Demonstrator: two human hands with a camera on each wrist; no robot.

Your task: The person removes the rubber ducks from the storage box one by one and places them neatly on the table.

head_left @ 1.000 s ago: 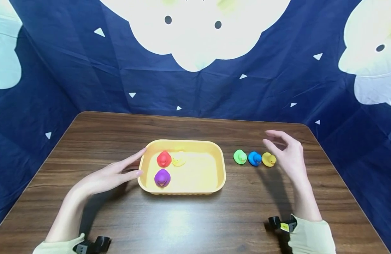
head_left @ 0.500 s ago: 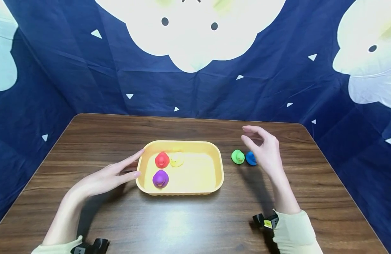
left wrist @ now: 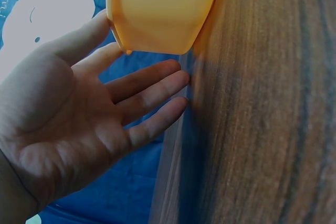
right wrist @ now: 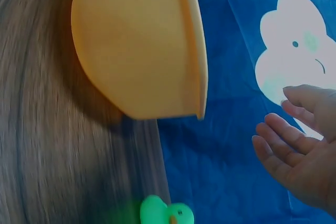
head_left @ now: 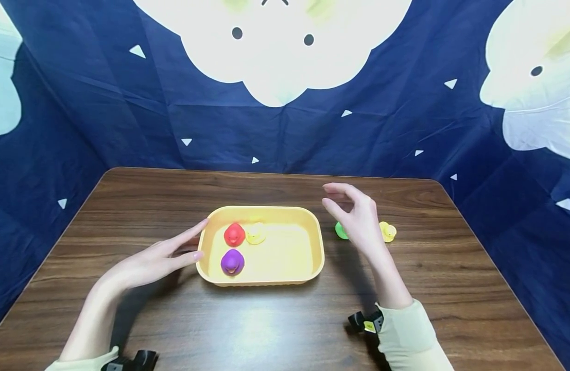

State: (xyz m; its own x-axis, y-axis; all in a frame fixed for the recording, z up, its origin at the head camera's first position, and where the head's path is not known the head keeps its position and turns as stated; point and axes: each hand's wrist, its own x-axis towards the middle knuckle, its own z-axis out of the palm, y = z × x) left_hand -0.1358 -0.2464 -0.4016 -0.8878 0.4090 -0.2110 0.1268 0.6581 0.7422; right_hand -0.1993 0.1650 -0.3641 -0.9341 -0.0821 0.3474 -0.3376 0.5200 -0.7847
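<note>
My left hand [head_left: 150, 262] touches the left end of a yellow plastic tray [head_left: 287, 247], thumb and fingertips at its rim. In the left wrist view the other fingers are extended beneath the tray's end. Inside the tray sit a red rubber duck [head_left: 234, 235], a yellow rubber duck [head_left: 256, 234] and a purple rubber duck [head_left: 232, 262]. My right hand [head_left: 359, 219], empty with loosely bent fingers, hovers right of the tray. Under it a green rubber duck [head_left: 341, 230] shows partly. Another yellow rubber duck [head_left: 387, 232] stands right of the wrist. The blue duck is hidden behind my hand.
Everything stands on a brown wood-grain table [head_left: 257, 330]. Behind its far edge hangs a dark blue cloth [head_left: 220, 118] with white cloud shapes. Each wrist wears a small black camera, such as the right wrist camera [head_left: 365, 322].
My right hand has swept left, from above the yellow duck past the blue one to above the green one, holding nothing. My left hand keeps its place at the tray.
</note>
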